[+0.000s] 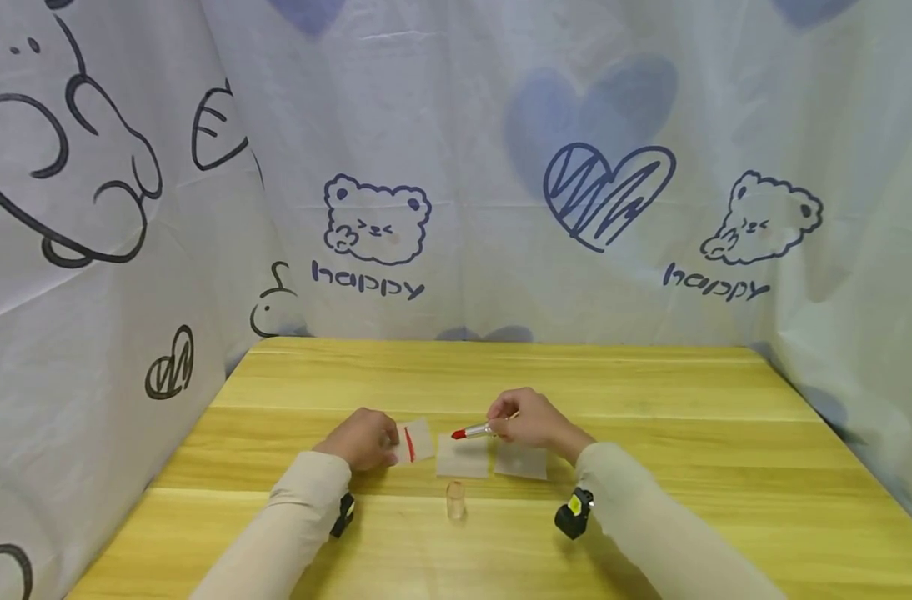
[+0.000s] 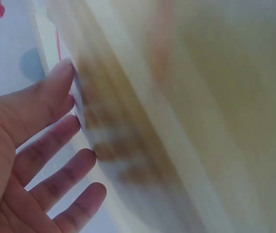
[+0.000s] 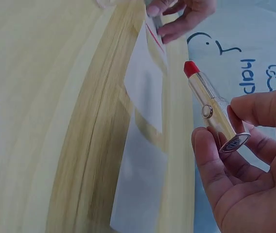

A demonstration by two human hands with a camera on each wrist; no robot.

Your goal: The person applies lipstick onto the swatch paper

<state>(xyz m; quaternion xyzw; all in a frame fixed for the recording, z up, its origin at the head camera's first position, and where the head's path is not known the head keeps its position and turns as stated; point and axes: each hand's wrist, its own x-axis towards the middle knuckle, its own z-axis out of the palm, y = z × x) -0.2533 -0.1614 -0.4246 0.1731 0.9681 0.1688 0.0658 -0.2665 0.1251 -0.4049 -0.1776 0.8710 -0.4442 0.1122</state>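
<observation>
Your left hand (image 1: 360,439) pinches the edge of a small paper (image 1: 423,435) with thumb and forefinger, its other fingers spread loosely, and on this paper, just to the right of those fingers, there is a red line (image 1: 409,444). Your right hand (image 1: 533,418) is partly closed and holds a lipstick (image 1: 475,431) between thumb and fingers, its red tip pointing toward your left hand. Between your hands lies a middle paper (image 1: 462,462), below your right hand a third paper (image 1: 521,463), and nearer to you than both hands stands a clear cap (image 1: 456,500) on the wooden table (image 1: 403,550).
</observation>
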